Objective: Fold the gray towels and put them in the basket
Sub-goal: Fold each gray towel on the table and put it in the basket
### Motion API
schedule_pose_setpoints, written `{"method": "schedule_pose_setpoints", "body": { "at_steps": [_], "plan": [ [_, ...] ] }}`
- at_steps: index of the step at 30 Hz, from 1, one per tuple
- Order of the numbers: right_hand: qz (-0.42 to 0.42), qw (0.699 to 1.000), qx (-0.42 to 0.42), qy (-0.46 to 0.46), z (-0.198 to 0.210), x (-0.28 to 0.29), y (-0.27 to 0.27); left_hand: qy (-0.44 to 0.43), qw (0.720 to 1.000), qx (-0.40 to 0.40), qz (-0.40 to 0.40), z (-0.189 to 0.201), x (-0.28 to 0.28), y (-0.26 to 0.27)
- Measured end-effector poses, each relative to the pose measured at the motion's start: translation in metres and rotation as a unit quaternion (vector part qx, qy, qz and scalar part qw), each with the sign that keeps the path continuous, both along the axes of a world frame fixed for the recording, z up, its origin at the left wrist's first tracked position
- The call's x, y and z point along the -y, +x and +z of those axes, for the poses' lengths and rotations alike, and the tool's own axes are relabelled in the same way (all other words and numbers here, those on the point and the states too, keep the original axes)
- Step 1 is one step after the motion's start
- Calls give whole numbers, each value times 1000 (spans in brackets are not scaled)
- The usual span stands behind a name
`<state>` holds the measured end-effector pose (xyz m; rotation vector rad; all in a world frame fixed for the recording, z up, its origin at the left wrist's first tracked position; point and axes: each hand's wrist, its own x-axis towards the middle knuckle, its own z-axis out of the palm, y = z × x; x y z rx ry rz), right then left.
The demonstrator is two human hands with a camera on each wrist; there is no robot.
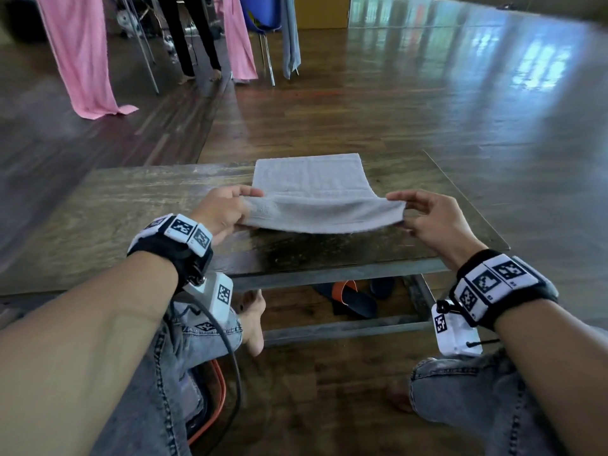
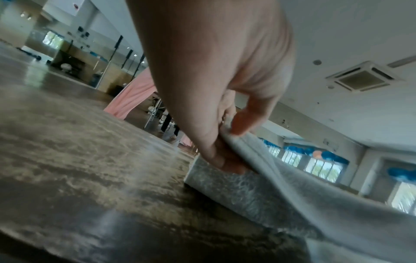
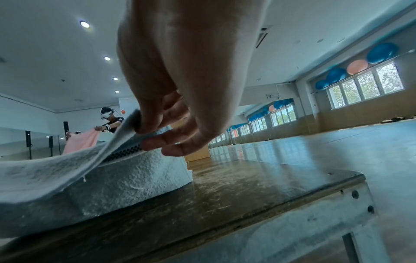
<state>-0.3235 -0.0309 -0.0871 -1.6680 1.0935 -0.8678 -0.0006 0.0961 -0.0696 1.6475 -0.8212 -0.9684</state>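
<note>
A gray towel point(image 1: 312, 182) lies on the low wooden table point(image 1: 131, 205), its far part flat and its near edge lifted off the tabletop. My left hand point(image 1: 230, 205) pinches the near left corner between thumb and fingers. My right hand point(image 1: 424, 212) pinches the near right corner the same way. The raised edge sags between the two hands. The left wrist view shows the left hand point(image 2: 227, 142) pinching the towel point(image 2: 281, 186) just above the table. The right wrist view shows the right hand point(image 3: 166, 131) pinching the towel point(image 3: 67, 170). No basket is in view.
Sandals point(image 1: 352, 296) lie on the floor under the table. My bare foot point(image 1: 253, 320) and knees are near the table's front edge. Pink cloths point(image 1: 82, 57) hang at the back left beside a person's legs point(image 1: 194, 34) and a blue chair point(image 1: 263, 14).
</note>
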Motion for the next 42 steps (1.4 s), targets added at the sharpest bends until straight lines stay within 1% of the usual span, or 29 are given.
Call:
{"method": "schedule_pose_setpoints", "body": {
  "at_steps": [2, 3, 6, 9, 11, 14, 16, 18, 21, 24, 26, 28, 30, 33, 35, 37, 39, 42],
  "plan": [
    [-8, 999, 49, 2, 2, -1, 2, 1, 998, 46, -41, 0, -4, 4],
    [-16, 998, 58, 1, 4, -2, 3, 5, 997, 56, -61, -1, -6, 6],
    [-54, 997, 49, -19, 4, 2, 4, 17, 990, 94, -108, -4, -7, 12],
    [-84, 996, 27, -32, 6, 5, 5, 8, 982, 152, -112, -2, -7, 15],
    [-100, 994, 20, -34, 9, 6, 6, -3, 978, 184, -100, -1, -6, 17],
    [-120, 991, 14, -62, 15, 7, 7, -21, 973, 217, -72, 3, -5, 13],
    [-126, 989, 8, -82, 19, 7, 8, -27, 967, 250, -37, 6, -3, 10],
    [-131, 986, -4, -100, 24, 7, 9, -62, 963, 261, 9, 12, -2, 4],
    [-138, 977, -40, -155, 33, 3, 9, -112, 938, 315, 90, 23, -2, -1],
    [-123, 973, -68, -185, 41, 1, 8, -135, 909, 376, 122, 34, -1, -2],
    [-113, 971, -91, -188, 48, 1, 6, -124, 904, 389, 123, 38, 1, -2],
    [-99, 973, -109, -179, 56, 1, 4, -103, 909, 388, 116, 39, 2, 0],
    [-77, 976, -130, -156, 62, 1, 4, -63, 913, 390, 98, 36, 2, 3],
    [-1, 979, -190, -74, 64, 2, 6, 32, 925, 379, 22, 30, 1, 6],
    [52, 967, -249, -10, 62, 3, 8, 112, 918, 378, -36, 25, 0, 5],
    [83, 953, -290, 33, 57, 4, 11, 153, 907, 388, -56, 19, 0, 5],
    [79, 953, -288, 51, 48, 7, 13, 163, 901, 399, -41, 14, 1, 5],
    [27, 967, -243, 72, 34, 16, 16, 162, 900, 405, -22, 8, 6, 7]
  ]
}}
